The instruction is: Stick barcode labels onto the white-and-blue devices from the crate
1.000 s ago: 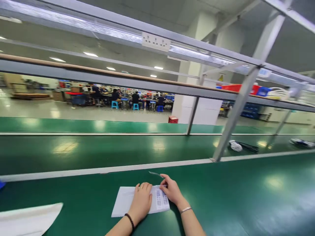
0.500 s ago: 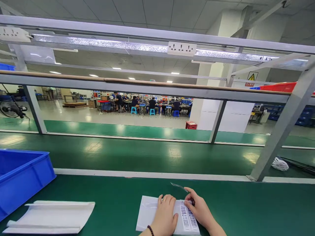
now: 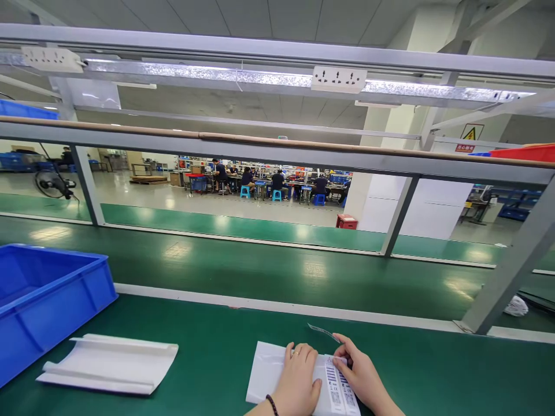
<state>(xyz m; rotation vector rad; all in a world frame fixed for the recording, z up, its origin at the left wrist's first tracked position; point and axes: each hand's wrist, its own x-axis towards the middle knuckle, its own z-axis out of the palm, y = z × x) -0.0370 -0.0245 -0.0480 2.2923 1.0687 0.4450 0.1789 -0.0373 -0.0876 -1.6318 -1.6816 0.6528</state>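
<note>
A white flat packet (image 3: 269, 375) with barcode labels (image 3: 340, 388) lies on the green bench at the bottom centre. My left hand (image 3: 298, 384) lies flat on the packet, fingers together, pressing it down. My right hand (image 3: 362, 375) rests on the packet's right end and pinches a thin strip (image 3: 321, 330) that sticks up and to the left from its fingertips. A ring shows on my left hand and a dark bead bracelet on that wrist.
A blue plastic bin (image 3: 47, 300) stands at the left. A white folded sheet (image 3: 110, 364) lies beside it. A green conveyor belt (image 3: 260, 268) runs behind the bench under a grey metal frame (image 3: 507, 271). People sit working far off.
The view has swung left and slightly up, bringing the blue bin and white sheet into sight. My hands stay on the packet, right hand still pinching the strip.
</note>
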